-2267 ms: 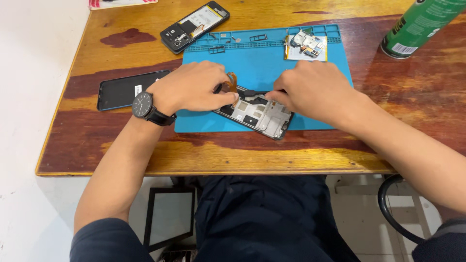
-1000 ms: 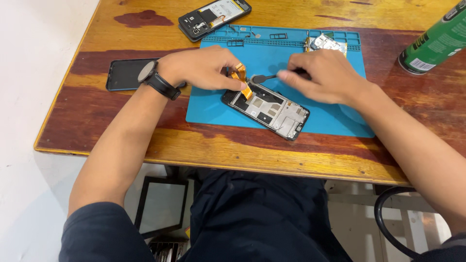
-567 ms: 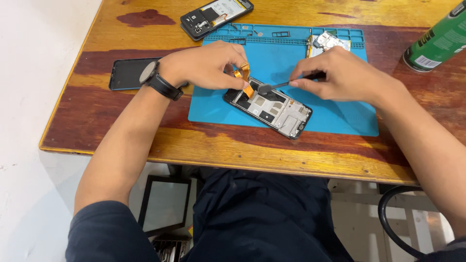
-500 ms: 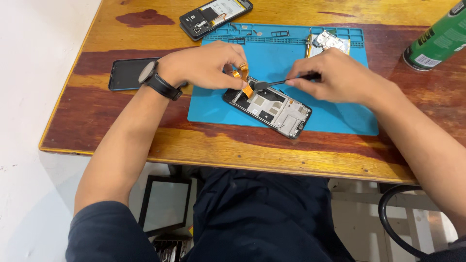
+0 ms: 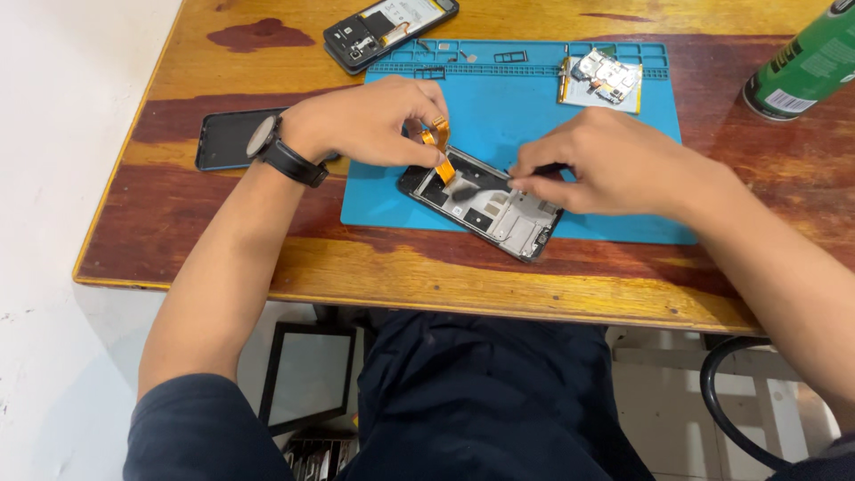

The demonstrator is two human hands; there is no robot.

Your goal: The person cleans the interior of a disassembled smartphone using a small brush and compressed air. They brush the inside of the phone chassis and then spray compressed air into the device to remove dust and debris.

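An opened phone frame point(image 5: 485, 207) lies on a blue work mat point(image 5: 534, 107) on a wooden table. My left hand point(image 5: 370, 123), with a black wristwatch, pinches an orange flex cable point(image 5: 439, 151) that rises from the frame's left end. My right hand point(image 5: 610, 165) grips a thin dark tool point(image 5: 534, 175) whose tip rests on a dark patch inside the frame. Both hands sit over the frame's upper edge.
A second opened phone point(image 5: 390, 31) lies at the back of the table. A black phone panel point(image 5: 227, 138) sits left of the mat. Small circuit parts point(image 5: 606, 78) rest on the mat's far right. A green spray can point(image 5: 806, 62) lies at the right.
The view has shifted slightly. My right hand has brought the tool's tip down onto the frame's inside. My left hand keeps the orange cable lifted.
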